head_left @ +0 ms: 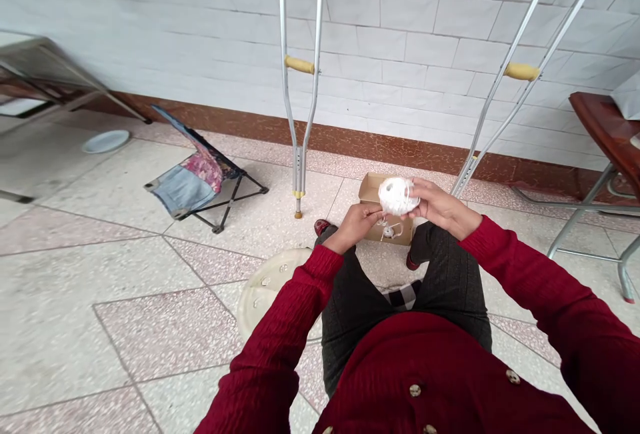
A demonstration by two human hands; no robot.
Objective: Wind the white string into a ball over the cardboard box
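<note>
- While held above a cardboard box [373, 189], the white string ball [397, 195] is grasped by the right hand [443, 206], fingers curled round it.
- Left hand [353, 227]: fingers pinching the ball's lower edge.

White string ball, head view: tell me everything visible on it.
The ball of white string is a rounded, slightly oval wound bundle, its strands crossing at many angles; the material looks like soft cotton or synthetic cord. The left hand and right hand hold it up from either side, above a cardboard box. A loose strand dangles below it.
</note>
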